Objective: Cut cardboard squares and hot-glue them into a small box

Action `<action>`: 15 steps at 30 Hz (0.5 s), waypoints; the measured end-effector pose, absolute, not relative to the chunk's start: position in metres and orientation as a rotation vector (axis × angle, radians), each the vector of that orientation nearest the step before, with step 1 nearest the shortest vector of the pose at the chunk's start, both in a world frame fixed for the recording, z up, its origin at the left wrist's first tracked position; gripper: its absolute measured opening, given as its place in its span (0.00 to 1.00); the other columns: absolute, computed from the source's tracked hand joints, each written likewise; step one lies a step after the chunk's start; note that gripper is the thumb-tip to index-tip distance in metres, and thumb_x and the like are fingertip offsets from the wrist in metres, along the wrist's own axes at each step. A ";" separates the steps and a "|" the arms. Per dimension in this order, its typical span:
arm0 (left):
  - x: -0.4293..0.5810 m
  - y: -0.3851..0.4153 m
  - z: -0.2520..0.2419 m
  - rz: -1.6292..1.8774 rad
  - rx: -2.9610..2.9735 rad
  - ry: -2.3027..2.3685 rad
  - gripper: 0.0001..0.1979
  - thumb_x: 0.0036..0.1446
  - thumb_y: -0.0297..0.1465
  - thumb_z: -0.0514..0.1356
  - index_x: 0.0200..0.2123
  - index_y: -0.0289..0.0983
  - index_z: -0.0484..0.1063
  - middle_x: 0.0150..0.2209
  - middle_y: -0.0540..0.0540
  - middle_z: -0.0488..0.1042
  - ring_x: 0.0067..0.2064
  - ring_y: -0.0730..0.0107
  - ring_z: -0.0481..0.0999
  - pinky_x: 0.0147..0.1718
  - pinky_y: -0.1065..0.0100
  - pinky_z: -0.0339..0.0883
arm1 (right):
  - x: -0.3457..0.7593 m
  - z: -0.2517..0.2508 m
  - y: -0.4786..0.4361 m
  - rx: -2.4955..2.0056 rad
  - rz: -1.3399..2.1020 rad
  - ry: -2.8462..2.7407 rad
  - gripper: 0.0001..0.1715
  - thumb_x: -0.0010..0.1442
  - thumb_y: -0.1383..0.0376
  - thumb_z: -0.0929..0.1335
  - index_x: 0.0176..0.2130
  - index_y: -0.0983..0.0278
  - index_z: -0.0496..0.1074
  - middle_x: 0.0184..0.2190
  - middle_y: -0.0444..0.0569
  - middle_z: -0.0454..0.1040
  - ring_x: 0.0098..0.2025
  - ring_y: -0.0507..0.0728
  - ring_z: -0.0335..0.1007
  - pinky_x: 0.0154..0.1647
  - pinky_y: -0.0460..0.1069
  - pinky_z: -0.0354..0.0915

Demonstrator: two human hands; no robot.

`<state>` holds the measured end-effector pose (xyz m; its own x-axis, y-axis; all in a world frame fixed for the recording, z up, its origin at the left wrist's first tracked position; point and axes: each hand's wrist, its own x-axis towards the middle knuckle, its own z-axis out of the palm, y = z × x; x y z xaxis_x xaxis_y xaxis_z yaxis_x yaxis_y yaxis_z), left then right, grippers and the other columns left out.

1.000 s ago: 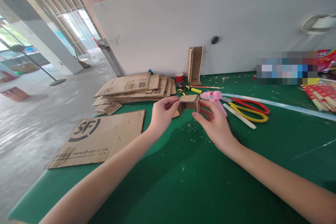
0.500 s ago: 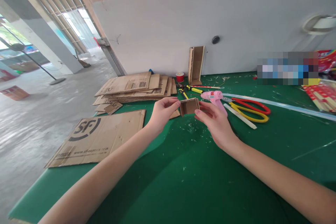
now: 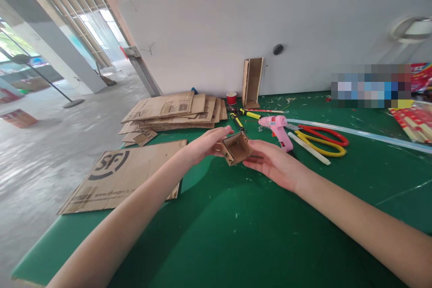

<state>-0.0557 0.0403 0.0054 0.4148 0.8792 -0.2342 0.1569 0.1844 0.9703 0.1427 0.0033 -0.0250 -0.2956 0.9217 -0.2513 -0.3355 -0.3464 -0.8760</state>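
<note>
Holds small cardboard box point(image 3: 236, 149) between left hand point(image 3: 208, 143) and right hand point(image 3: 272, 163), now turned to bare its inside, likely easing inspection.

Showing dull brown cardboard on the small box point(image 3: 237, 149) between the fingers point(image 3: 255, 166). Left of the fingers, looking just as dull and papery on the flat sheet point(image 3: 135, 171) and the pile point(image 3: 162, 109). Under the fingers, looking smooth and a bit shiny on the green table point(image 3: 236, 252). Right of the fingers, showing smooth plastic on the glue gun point(image 3: 277, 122) and the scissors handles point(image 3: 329, 155), and shining see-through like plastic on the long strip point(image 3: 388, 139).
</note>
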 end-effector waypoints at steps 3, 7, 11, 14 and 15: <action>-0.056 0.038 0.008 0.633 1.341 1.058 0.23 0.49 0.45 0.64 0.47 0.41 0.73 0.42 0.44 0.77 0.41 0.63 0.77 0.33 0.69 0.70 | 0.144 -0.023 0.003 -1.042 1.792 -0.953 0.12 0.53 0.57 0.72 0.36 0.61 0.76 0.38 0.50 0.78 0.40 0.57 0.74 0.46 0.54 0.72; -0.055 0.037 0.010 0.626 1.320 1.011 0.22 0.48 0.41 0.66 0.47 0.43 0.75 0.43 0.43 0.77 0.43 0.60 0.77 0.33 0.67 0.72 | 0.146 -0.022 0.004 -1.081 1.780 -1.018 0.14 0.52 0.55 0.72 0.37 0.61 0.78 0.37 0.51 0.78 0.40 0.58 0.74 0.44 0.53 0.73; -0.055 0.038 0.008 0.565 1.296 0.999 0.19 0.47 0.39 0.66 0.44 0.41 0.77 0.45 0.41 0.77 0.45 0.59 0.77 0.35 0.66 0.72 | 0.146 -0.022 0.004 -1.096 1.788 -1.071 0.12 0.52 0.57 0.73 0.35 0.61 0.78 0.36 0.50 0.79 0.39 0.56 0.75 0.42 0.51 0.73; -0.056 0.040 0.006 0.563 1.262 1.001 0.16 0.48 0.38 0.66 0.41 0.40 0.77 0.44 0.43 0.77 0.44 0.62 0.77 0.35 0.68 0.72 | 0.147 -0.020 0.004 -1.128 1.791 -1.109 0.13 0.52 0.56 0.72 0.36 0.62 0.78 0.37 0.50 0.78 0.39 0.55 0.75 0.40 0.49 0.73; -0.057 0.040 0.005 0.564 1.247 0.996 0.15 0.48 0.38 0.66 0.40 0.40 0.77 0.43 0.43 0.78 0.43 0.63 0.77 0.34 0.69 0.71 | 0.147 -0.019 0.005 -1.135 1.792 -1.125 0.14 0.52 0.56 0.72 0.36 0.62 0.78 0.37 0.50 0.78 0.39 0.55 0.75 0.40 0.48 0.73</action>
<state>-0.0566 0.0404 0.0047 0.4873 0.8168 -0.3088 0.1555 0.2669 0.9511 0.1471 0.0047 -0.0187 -0.3497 0.8884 -0.2973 -0.1187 -0.3568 -0.9266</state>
